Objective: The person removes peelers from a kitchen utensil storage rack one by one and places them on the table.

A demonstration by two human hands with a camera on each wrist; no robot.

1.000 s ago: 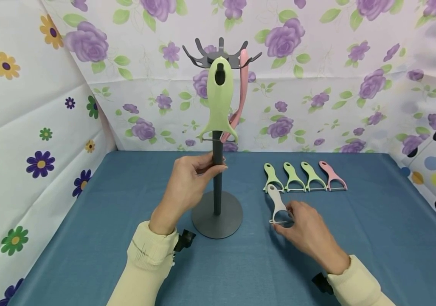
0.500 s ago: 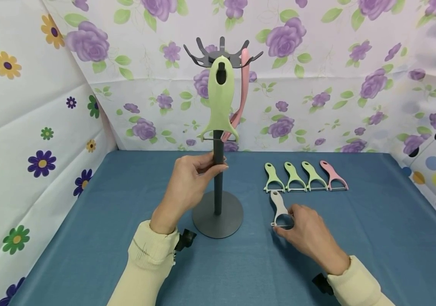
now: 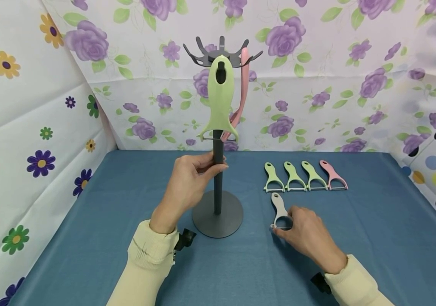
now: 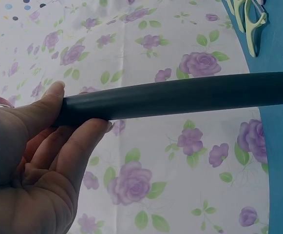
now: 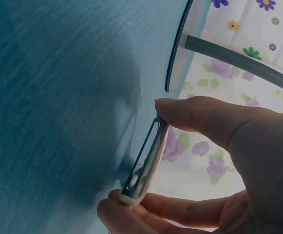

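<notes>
My left hand (image 3: 189,180) grips the dark upright pole (image 4: 180,97) of a hook stand between thumb and fingers, partway up. From the stand's front hook hangs a green peeler (image 3: 220,97), and beside it a pink peeler (image 3: 243,85) hangs edge-on. My right hand (image 3: 309,231) pinches a white peeler (image 3: 279,205) by the two sides of its blade end, low over the cloth, its handle pointing away from me. In the right wrist view the thumb and fingers span the peeler's blade (image 5: 143,156). Whether the peeler touches the cloth I cannot tell.
Behind the white peeler lie several peelers in a row: green ones (image 3: 291,176) and a pink one (image 3: 332,175) at the right end. The stand's round base (image 3: 218,227) rests on the blue cloth (image 3: 126,182). Flowered sheets (image 3: 317,63) hang behind and at the sides.
My right hand has brought the white peeler slightly toward me and lower, so its handle now sits apart from the green peelers. The left hand keeps its hold on the pole.
</notes>
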